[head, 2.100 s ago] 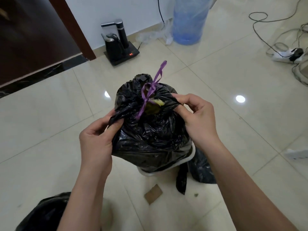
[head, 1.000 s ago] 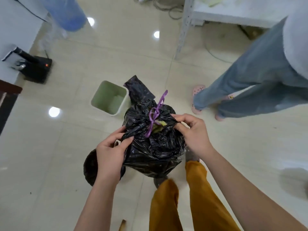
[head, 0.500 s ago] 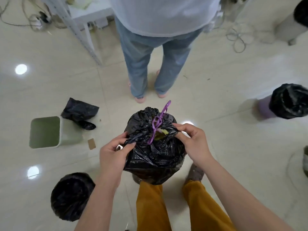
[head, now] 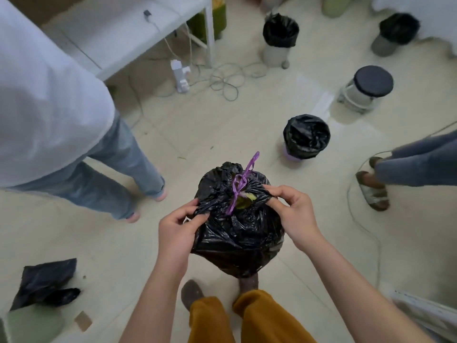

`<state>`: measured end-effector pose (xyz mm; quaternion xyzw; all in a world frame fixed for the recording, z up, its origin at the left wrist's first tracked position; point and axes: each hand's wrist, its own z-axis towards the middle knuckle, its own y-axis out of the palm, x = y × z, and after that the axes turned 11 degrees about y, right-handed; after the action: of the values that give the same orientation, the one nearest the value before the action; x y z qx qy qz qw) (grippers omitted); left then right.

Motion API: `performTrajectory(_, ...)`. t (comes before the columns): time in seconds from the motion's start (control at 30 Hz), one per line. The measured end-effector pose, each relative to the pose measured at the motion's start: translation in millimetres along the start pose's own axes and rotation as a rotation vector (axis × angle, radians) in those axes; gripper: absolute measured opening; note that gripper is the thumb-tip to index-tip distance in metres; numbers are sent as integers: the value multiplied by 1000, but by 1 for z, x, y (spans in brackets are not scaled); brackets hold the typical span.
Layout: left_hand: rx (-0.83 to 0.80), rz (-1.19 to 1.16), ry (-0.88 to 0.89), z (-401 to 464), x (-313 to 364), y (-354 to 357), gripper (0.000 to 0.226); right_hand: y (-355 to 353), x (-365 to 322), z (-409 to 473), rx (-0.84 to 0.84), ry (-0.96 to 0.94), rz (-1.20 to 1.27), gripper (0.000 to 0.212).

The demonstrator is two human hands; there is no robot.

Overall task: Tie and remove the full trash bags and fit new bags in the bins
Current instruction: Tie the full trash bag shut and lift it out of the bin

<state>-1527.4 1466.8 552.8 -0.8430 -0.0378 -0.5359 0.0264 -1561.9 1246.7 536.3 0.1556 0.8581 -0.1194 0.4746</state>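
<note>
Full trash bag [head: 237, 229] is being carried mid-air at centre, out of its bin, pinched by left hand [head: 176, 230] and right hand [head: 293, 216]. Purple tie [head: 238, 185] is seemingly being left loose. Lined bin [head: 306, 137] is being shown at 1 o'clock; relining is still pending.

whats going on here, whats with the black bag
A person holds a full black trash bag in the air with both hands, the left hand and the right hand each pinching the plastic near the top. A purple tie is knotted there, but a gap shows something yellow-green. Bag-lined bins stand around on the floor.
</note>
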Motion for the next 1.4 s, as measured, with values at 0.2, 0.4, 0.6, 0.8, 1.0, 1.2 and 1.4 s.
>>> performTrajectory(0.2,-202,25,76,49,53,89,24,-61,-51,41,133,-47,115,24)
performTrajectory(0.4,-351,13,78,124,106,159,23,-88,-108,104,207,-70,133,30)
performTrajectory(0.6,-480,48,56,224,173,224,12,-94,-179,183,279,-89,169,32)
performTrajectory(0.8,-622,89,53,309,245,291,25,-105,-241,264,335,-90,214,34)
performTrajectory(1.0,-666,158,50,396,286,373,16,-134,-296,372,336,-94,227,42)
performTrajectory(1.2,-612,106,40,475,332,465,21,-170,-365,483,310,-92,245,40)
performTrajectory(1.4,-595,109,54,549,386,548,17,-208,-445,576,278,-102,254,39)
